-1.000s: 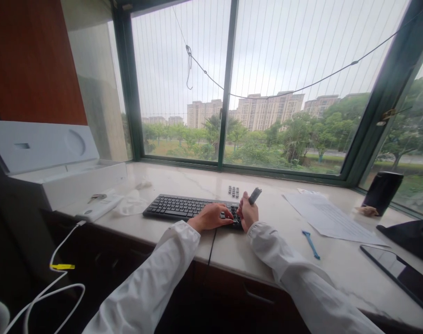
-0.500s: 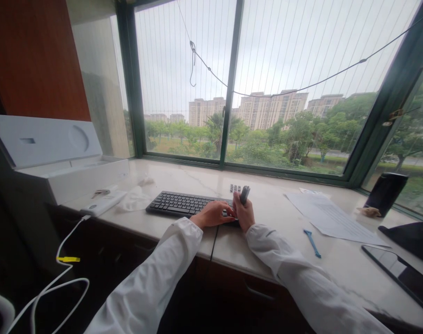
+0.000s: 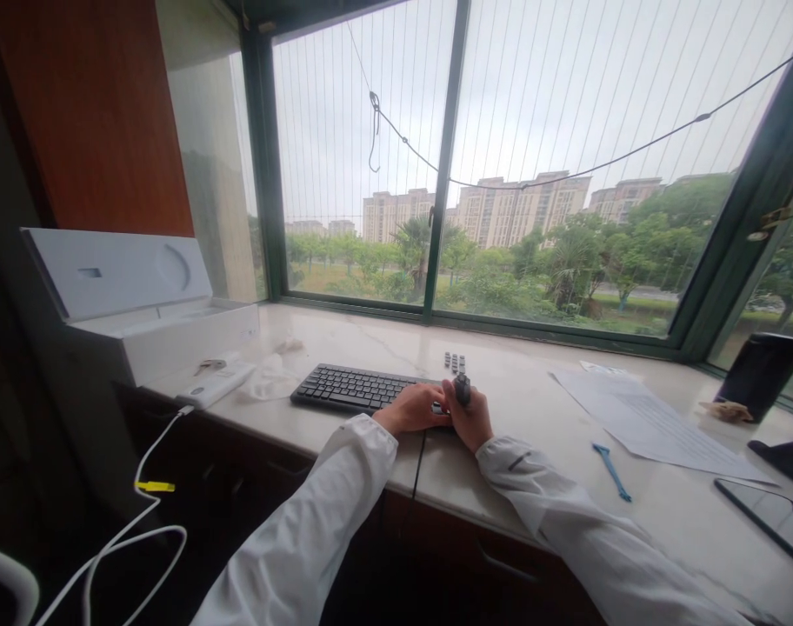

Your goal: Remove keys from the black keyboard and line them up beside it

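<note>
Black keys fill the keyboard (image 3: 361, 388), which lies on the pale stone counter (image 3: 514, 435) by the window. The left hand (image 3: 413, 409) rests on the keyboard's right end, fingers bent and flat, holding nothing. Touching it, the right hand (image 3: 471, 416) is closed around a small dark tool (image 3: 463, 388) that stands up over the keyboard's right end. Loose keycaps (image 3: 455, 362) sit just behind the keyboard. A blue puller (image 3: 611, 470) lies well to the right of the keyboard.

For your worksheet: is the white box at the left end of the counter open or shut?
Open. The white box has its lid tilted up and back, showing the lid's moulded inner face and the box's interior.
</note>
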`<state>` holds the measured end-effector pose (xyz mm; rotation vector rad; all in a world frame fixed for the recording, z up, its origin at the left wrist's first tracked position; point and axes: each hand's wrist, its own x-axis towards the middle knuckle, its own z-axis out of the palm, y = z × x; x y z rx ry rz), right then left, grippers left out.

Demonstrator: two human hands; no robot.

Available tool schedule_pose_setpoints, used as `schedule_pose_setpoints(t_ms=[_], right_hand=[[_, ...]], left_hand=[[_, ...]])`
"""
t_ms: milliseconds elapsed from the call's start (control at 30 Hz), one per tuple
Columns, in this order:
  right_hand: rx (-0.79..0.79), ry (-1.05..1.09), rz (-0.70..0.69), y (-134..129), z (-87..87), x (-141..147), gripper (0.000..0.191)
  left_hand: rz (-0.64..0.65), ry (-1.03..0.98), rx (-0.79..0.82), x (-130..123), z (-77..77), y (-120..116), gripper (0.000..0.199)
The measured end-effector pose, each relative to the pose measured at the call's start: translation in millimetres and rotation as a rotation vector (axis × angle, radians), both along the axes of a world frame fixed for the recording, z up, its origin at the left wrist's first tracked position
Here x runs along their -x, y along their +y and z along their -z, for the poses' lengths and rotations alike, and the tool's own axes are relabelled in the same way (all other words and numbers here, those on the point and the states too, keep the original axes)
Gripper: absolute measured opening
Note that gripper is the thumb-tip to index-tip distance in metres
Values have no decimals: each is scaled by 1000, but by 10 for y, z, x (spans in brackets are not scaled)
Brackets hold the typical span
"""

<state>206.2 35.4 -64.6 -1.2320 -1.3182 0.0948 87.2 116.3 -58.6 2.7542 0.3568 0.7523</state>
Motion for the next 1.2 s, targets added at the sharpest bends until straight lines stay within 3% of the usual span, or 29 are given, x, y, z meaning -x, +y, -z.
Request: schedule_pose_setpoints(t_ms=[700, 1000, 1200], right_hand=[[-28, -127, 32, -13, 55, -6, 40], [-46, -77, 20, -51, 27, 13, 38], [-45, -85, 32, -44, 70, 34, 41]], left_hand=[[-49, -37, 34, -5, 41, 15, 27], [2, -77, 29, -4, 53, 13, 25], [-63, -67, 12, -9, 49, 2, 24]])
